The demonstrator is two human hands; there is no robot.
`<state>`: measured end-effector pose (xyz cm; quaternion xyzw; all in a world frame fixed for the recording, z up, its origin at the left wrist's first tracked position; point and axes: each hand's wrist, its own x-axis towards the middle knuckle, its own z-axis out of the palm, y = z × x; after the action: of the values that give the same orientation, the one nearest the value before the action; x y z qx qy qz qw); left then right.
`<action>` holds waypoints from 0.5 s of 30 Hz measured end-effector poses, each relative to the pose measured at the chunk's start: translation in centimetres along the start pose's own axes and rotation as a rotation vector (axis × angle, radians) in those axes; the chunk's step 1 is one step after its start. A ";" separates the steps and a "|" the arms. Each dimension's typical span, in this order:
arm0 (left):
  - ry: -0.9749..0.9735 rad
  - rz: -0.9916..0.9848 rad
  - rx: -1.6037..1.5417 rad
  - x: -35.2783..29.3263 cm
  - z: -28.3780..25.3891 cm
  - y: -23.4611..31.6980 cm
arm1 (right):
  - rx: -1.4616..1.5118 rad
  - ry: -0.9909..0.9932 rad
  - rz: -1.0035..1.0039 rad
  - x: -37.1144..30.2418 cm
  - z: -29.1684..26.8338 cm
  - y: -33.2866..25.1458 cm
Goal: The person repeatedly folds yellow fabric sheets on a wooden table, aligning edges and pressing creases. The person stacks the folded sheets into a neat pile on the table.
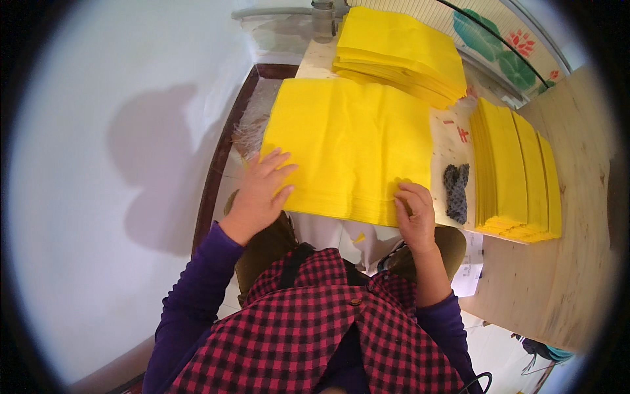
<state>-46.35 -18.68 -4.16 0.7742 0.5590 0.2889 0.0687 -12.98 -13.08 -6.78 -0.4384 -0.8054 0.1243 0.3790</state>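
- Apparently steadying the yellow sheet stack, lying across the table at the centre of the frame.
- Calling, most likely, for light, even pressure from both sides, with flat fingers, to avoid deepening the soft creases running down the top sheet.
- Calling also for lining up the layered lower edges carefully, given the likely slipping of thin, limp sheets.
- Resting the left hand at the stack's left edge, left of centre in the frame; spreading the fingers apart over the top sheet, clamping nothing visibly.
- Placing the right hand by the stack's lower right corner; curling the fingers loosely, leaving a small gap before the thumb, with firm contact impossible to tell.
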 end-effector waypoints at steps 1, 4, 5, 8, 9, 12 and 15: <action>-0.015 0.019 -0.039 0.5 0.5 0.9 | -0.003 0.003 -0.011 0.0 0.0 0.0; -0.101 0.068 -0.078 2.0 2.4 3.5 | -0.013 -0.001 -0.016 0.0 0.0 0.1; -0.129 0.078 -0.092 2.6 3.0 4.2 | -0.017 -0.006 -0.020 0.0 -0.1 0.1; -0.172 0.126 -0.140 3.8 4.7 5.6 | -0.015 -0.010 -0.015 -0.2 -0.3 0.2; -0.175 0.142 -0.151 4.1 5.3 5.8 | -0.012 -0.010 -0.010 -0.2 -0.4 0.2; -0.200 0.165 -0.165 4.7 6.6 5.8 | 0.002 -0.018 0.013 -0.4 -0.6 0.2; -0.258 0.150 -0.158 4.9 7.6 5.3 | -0.007 -0.030 0.009 -0.4 -0.7 0.3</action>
<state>-37.01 -14.56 -6.30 0.8367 0.4617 0.2343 0.1786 -12.16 -13.29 -6.66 -0.4415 -0.8095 0.1299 0.3647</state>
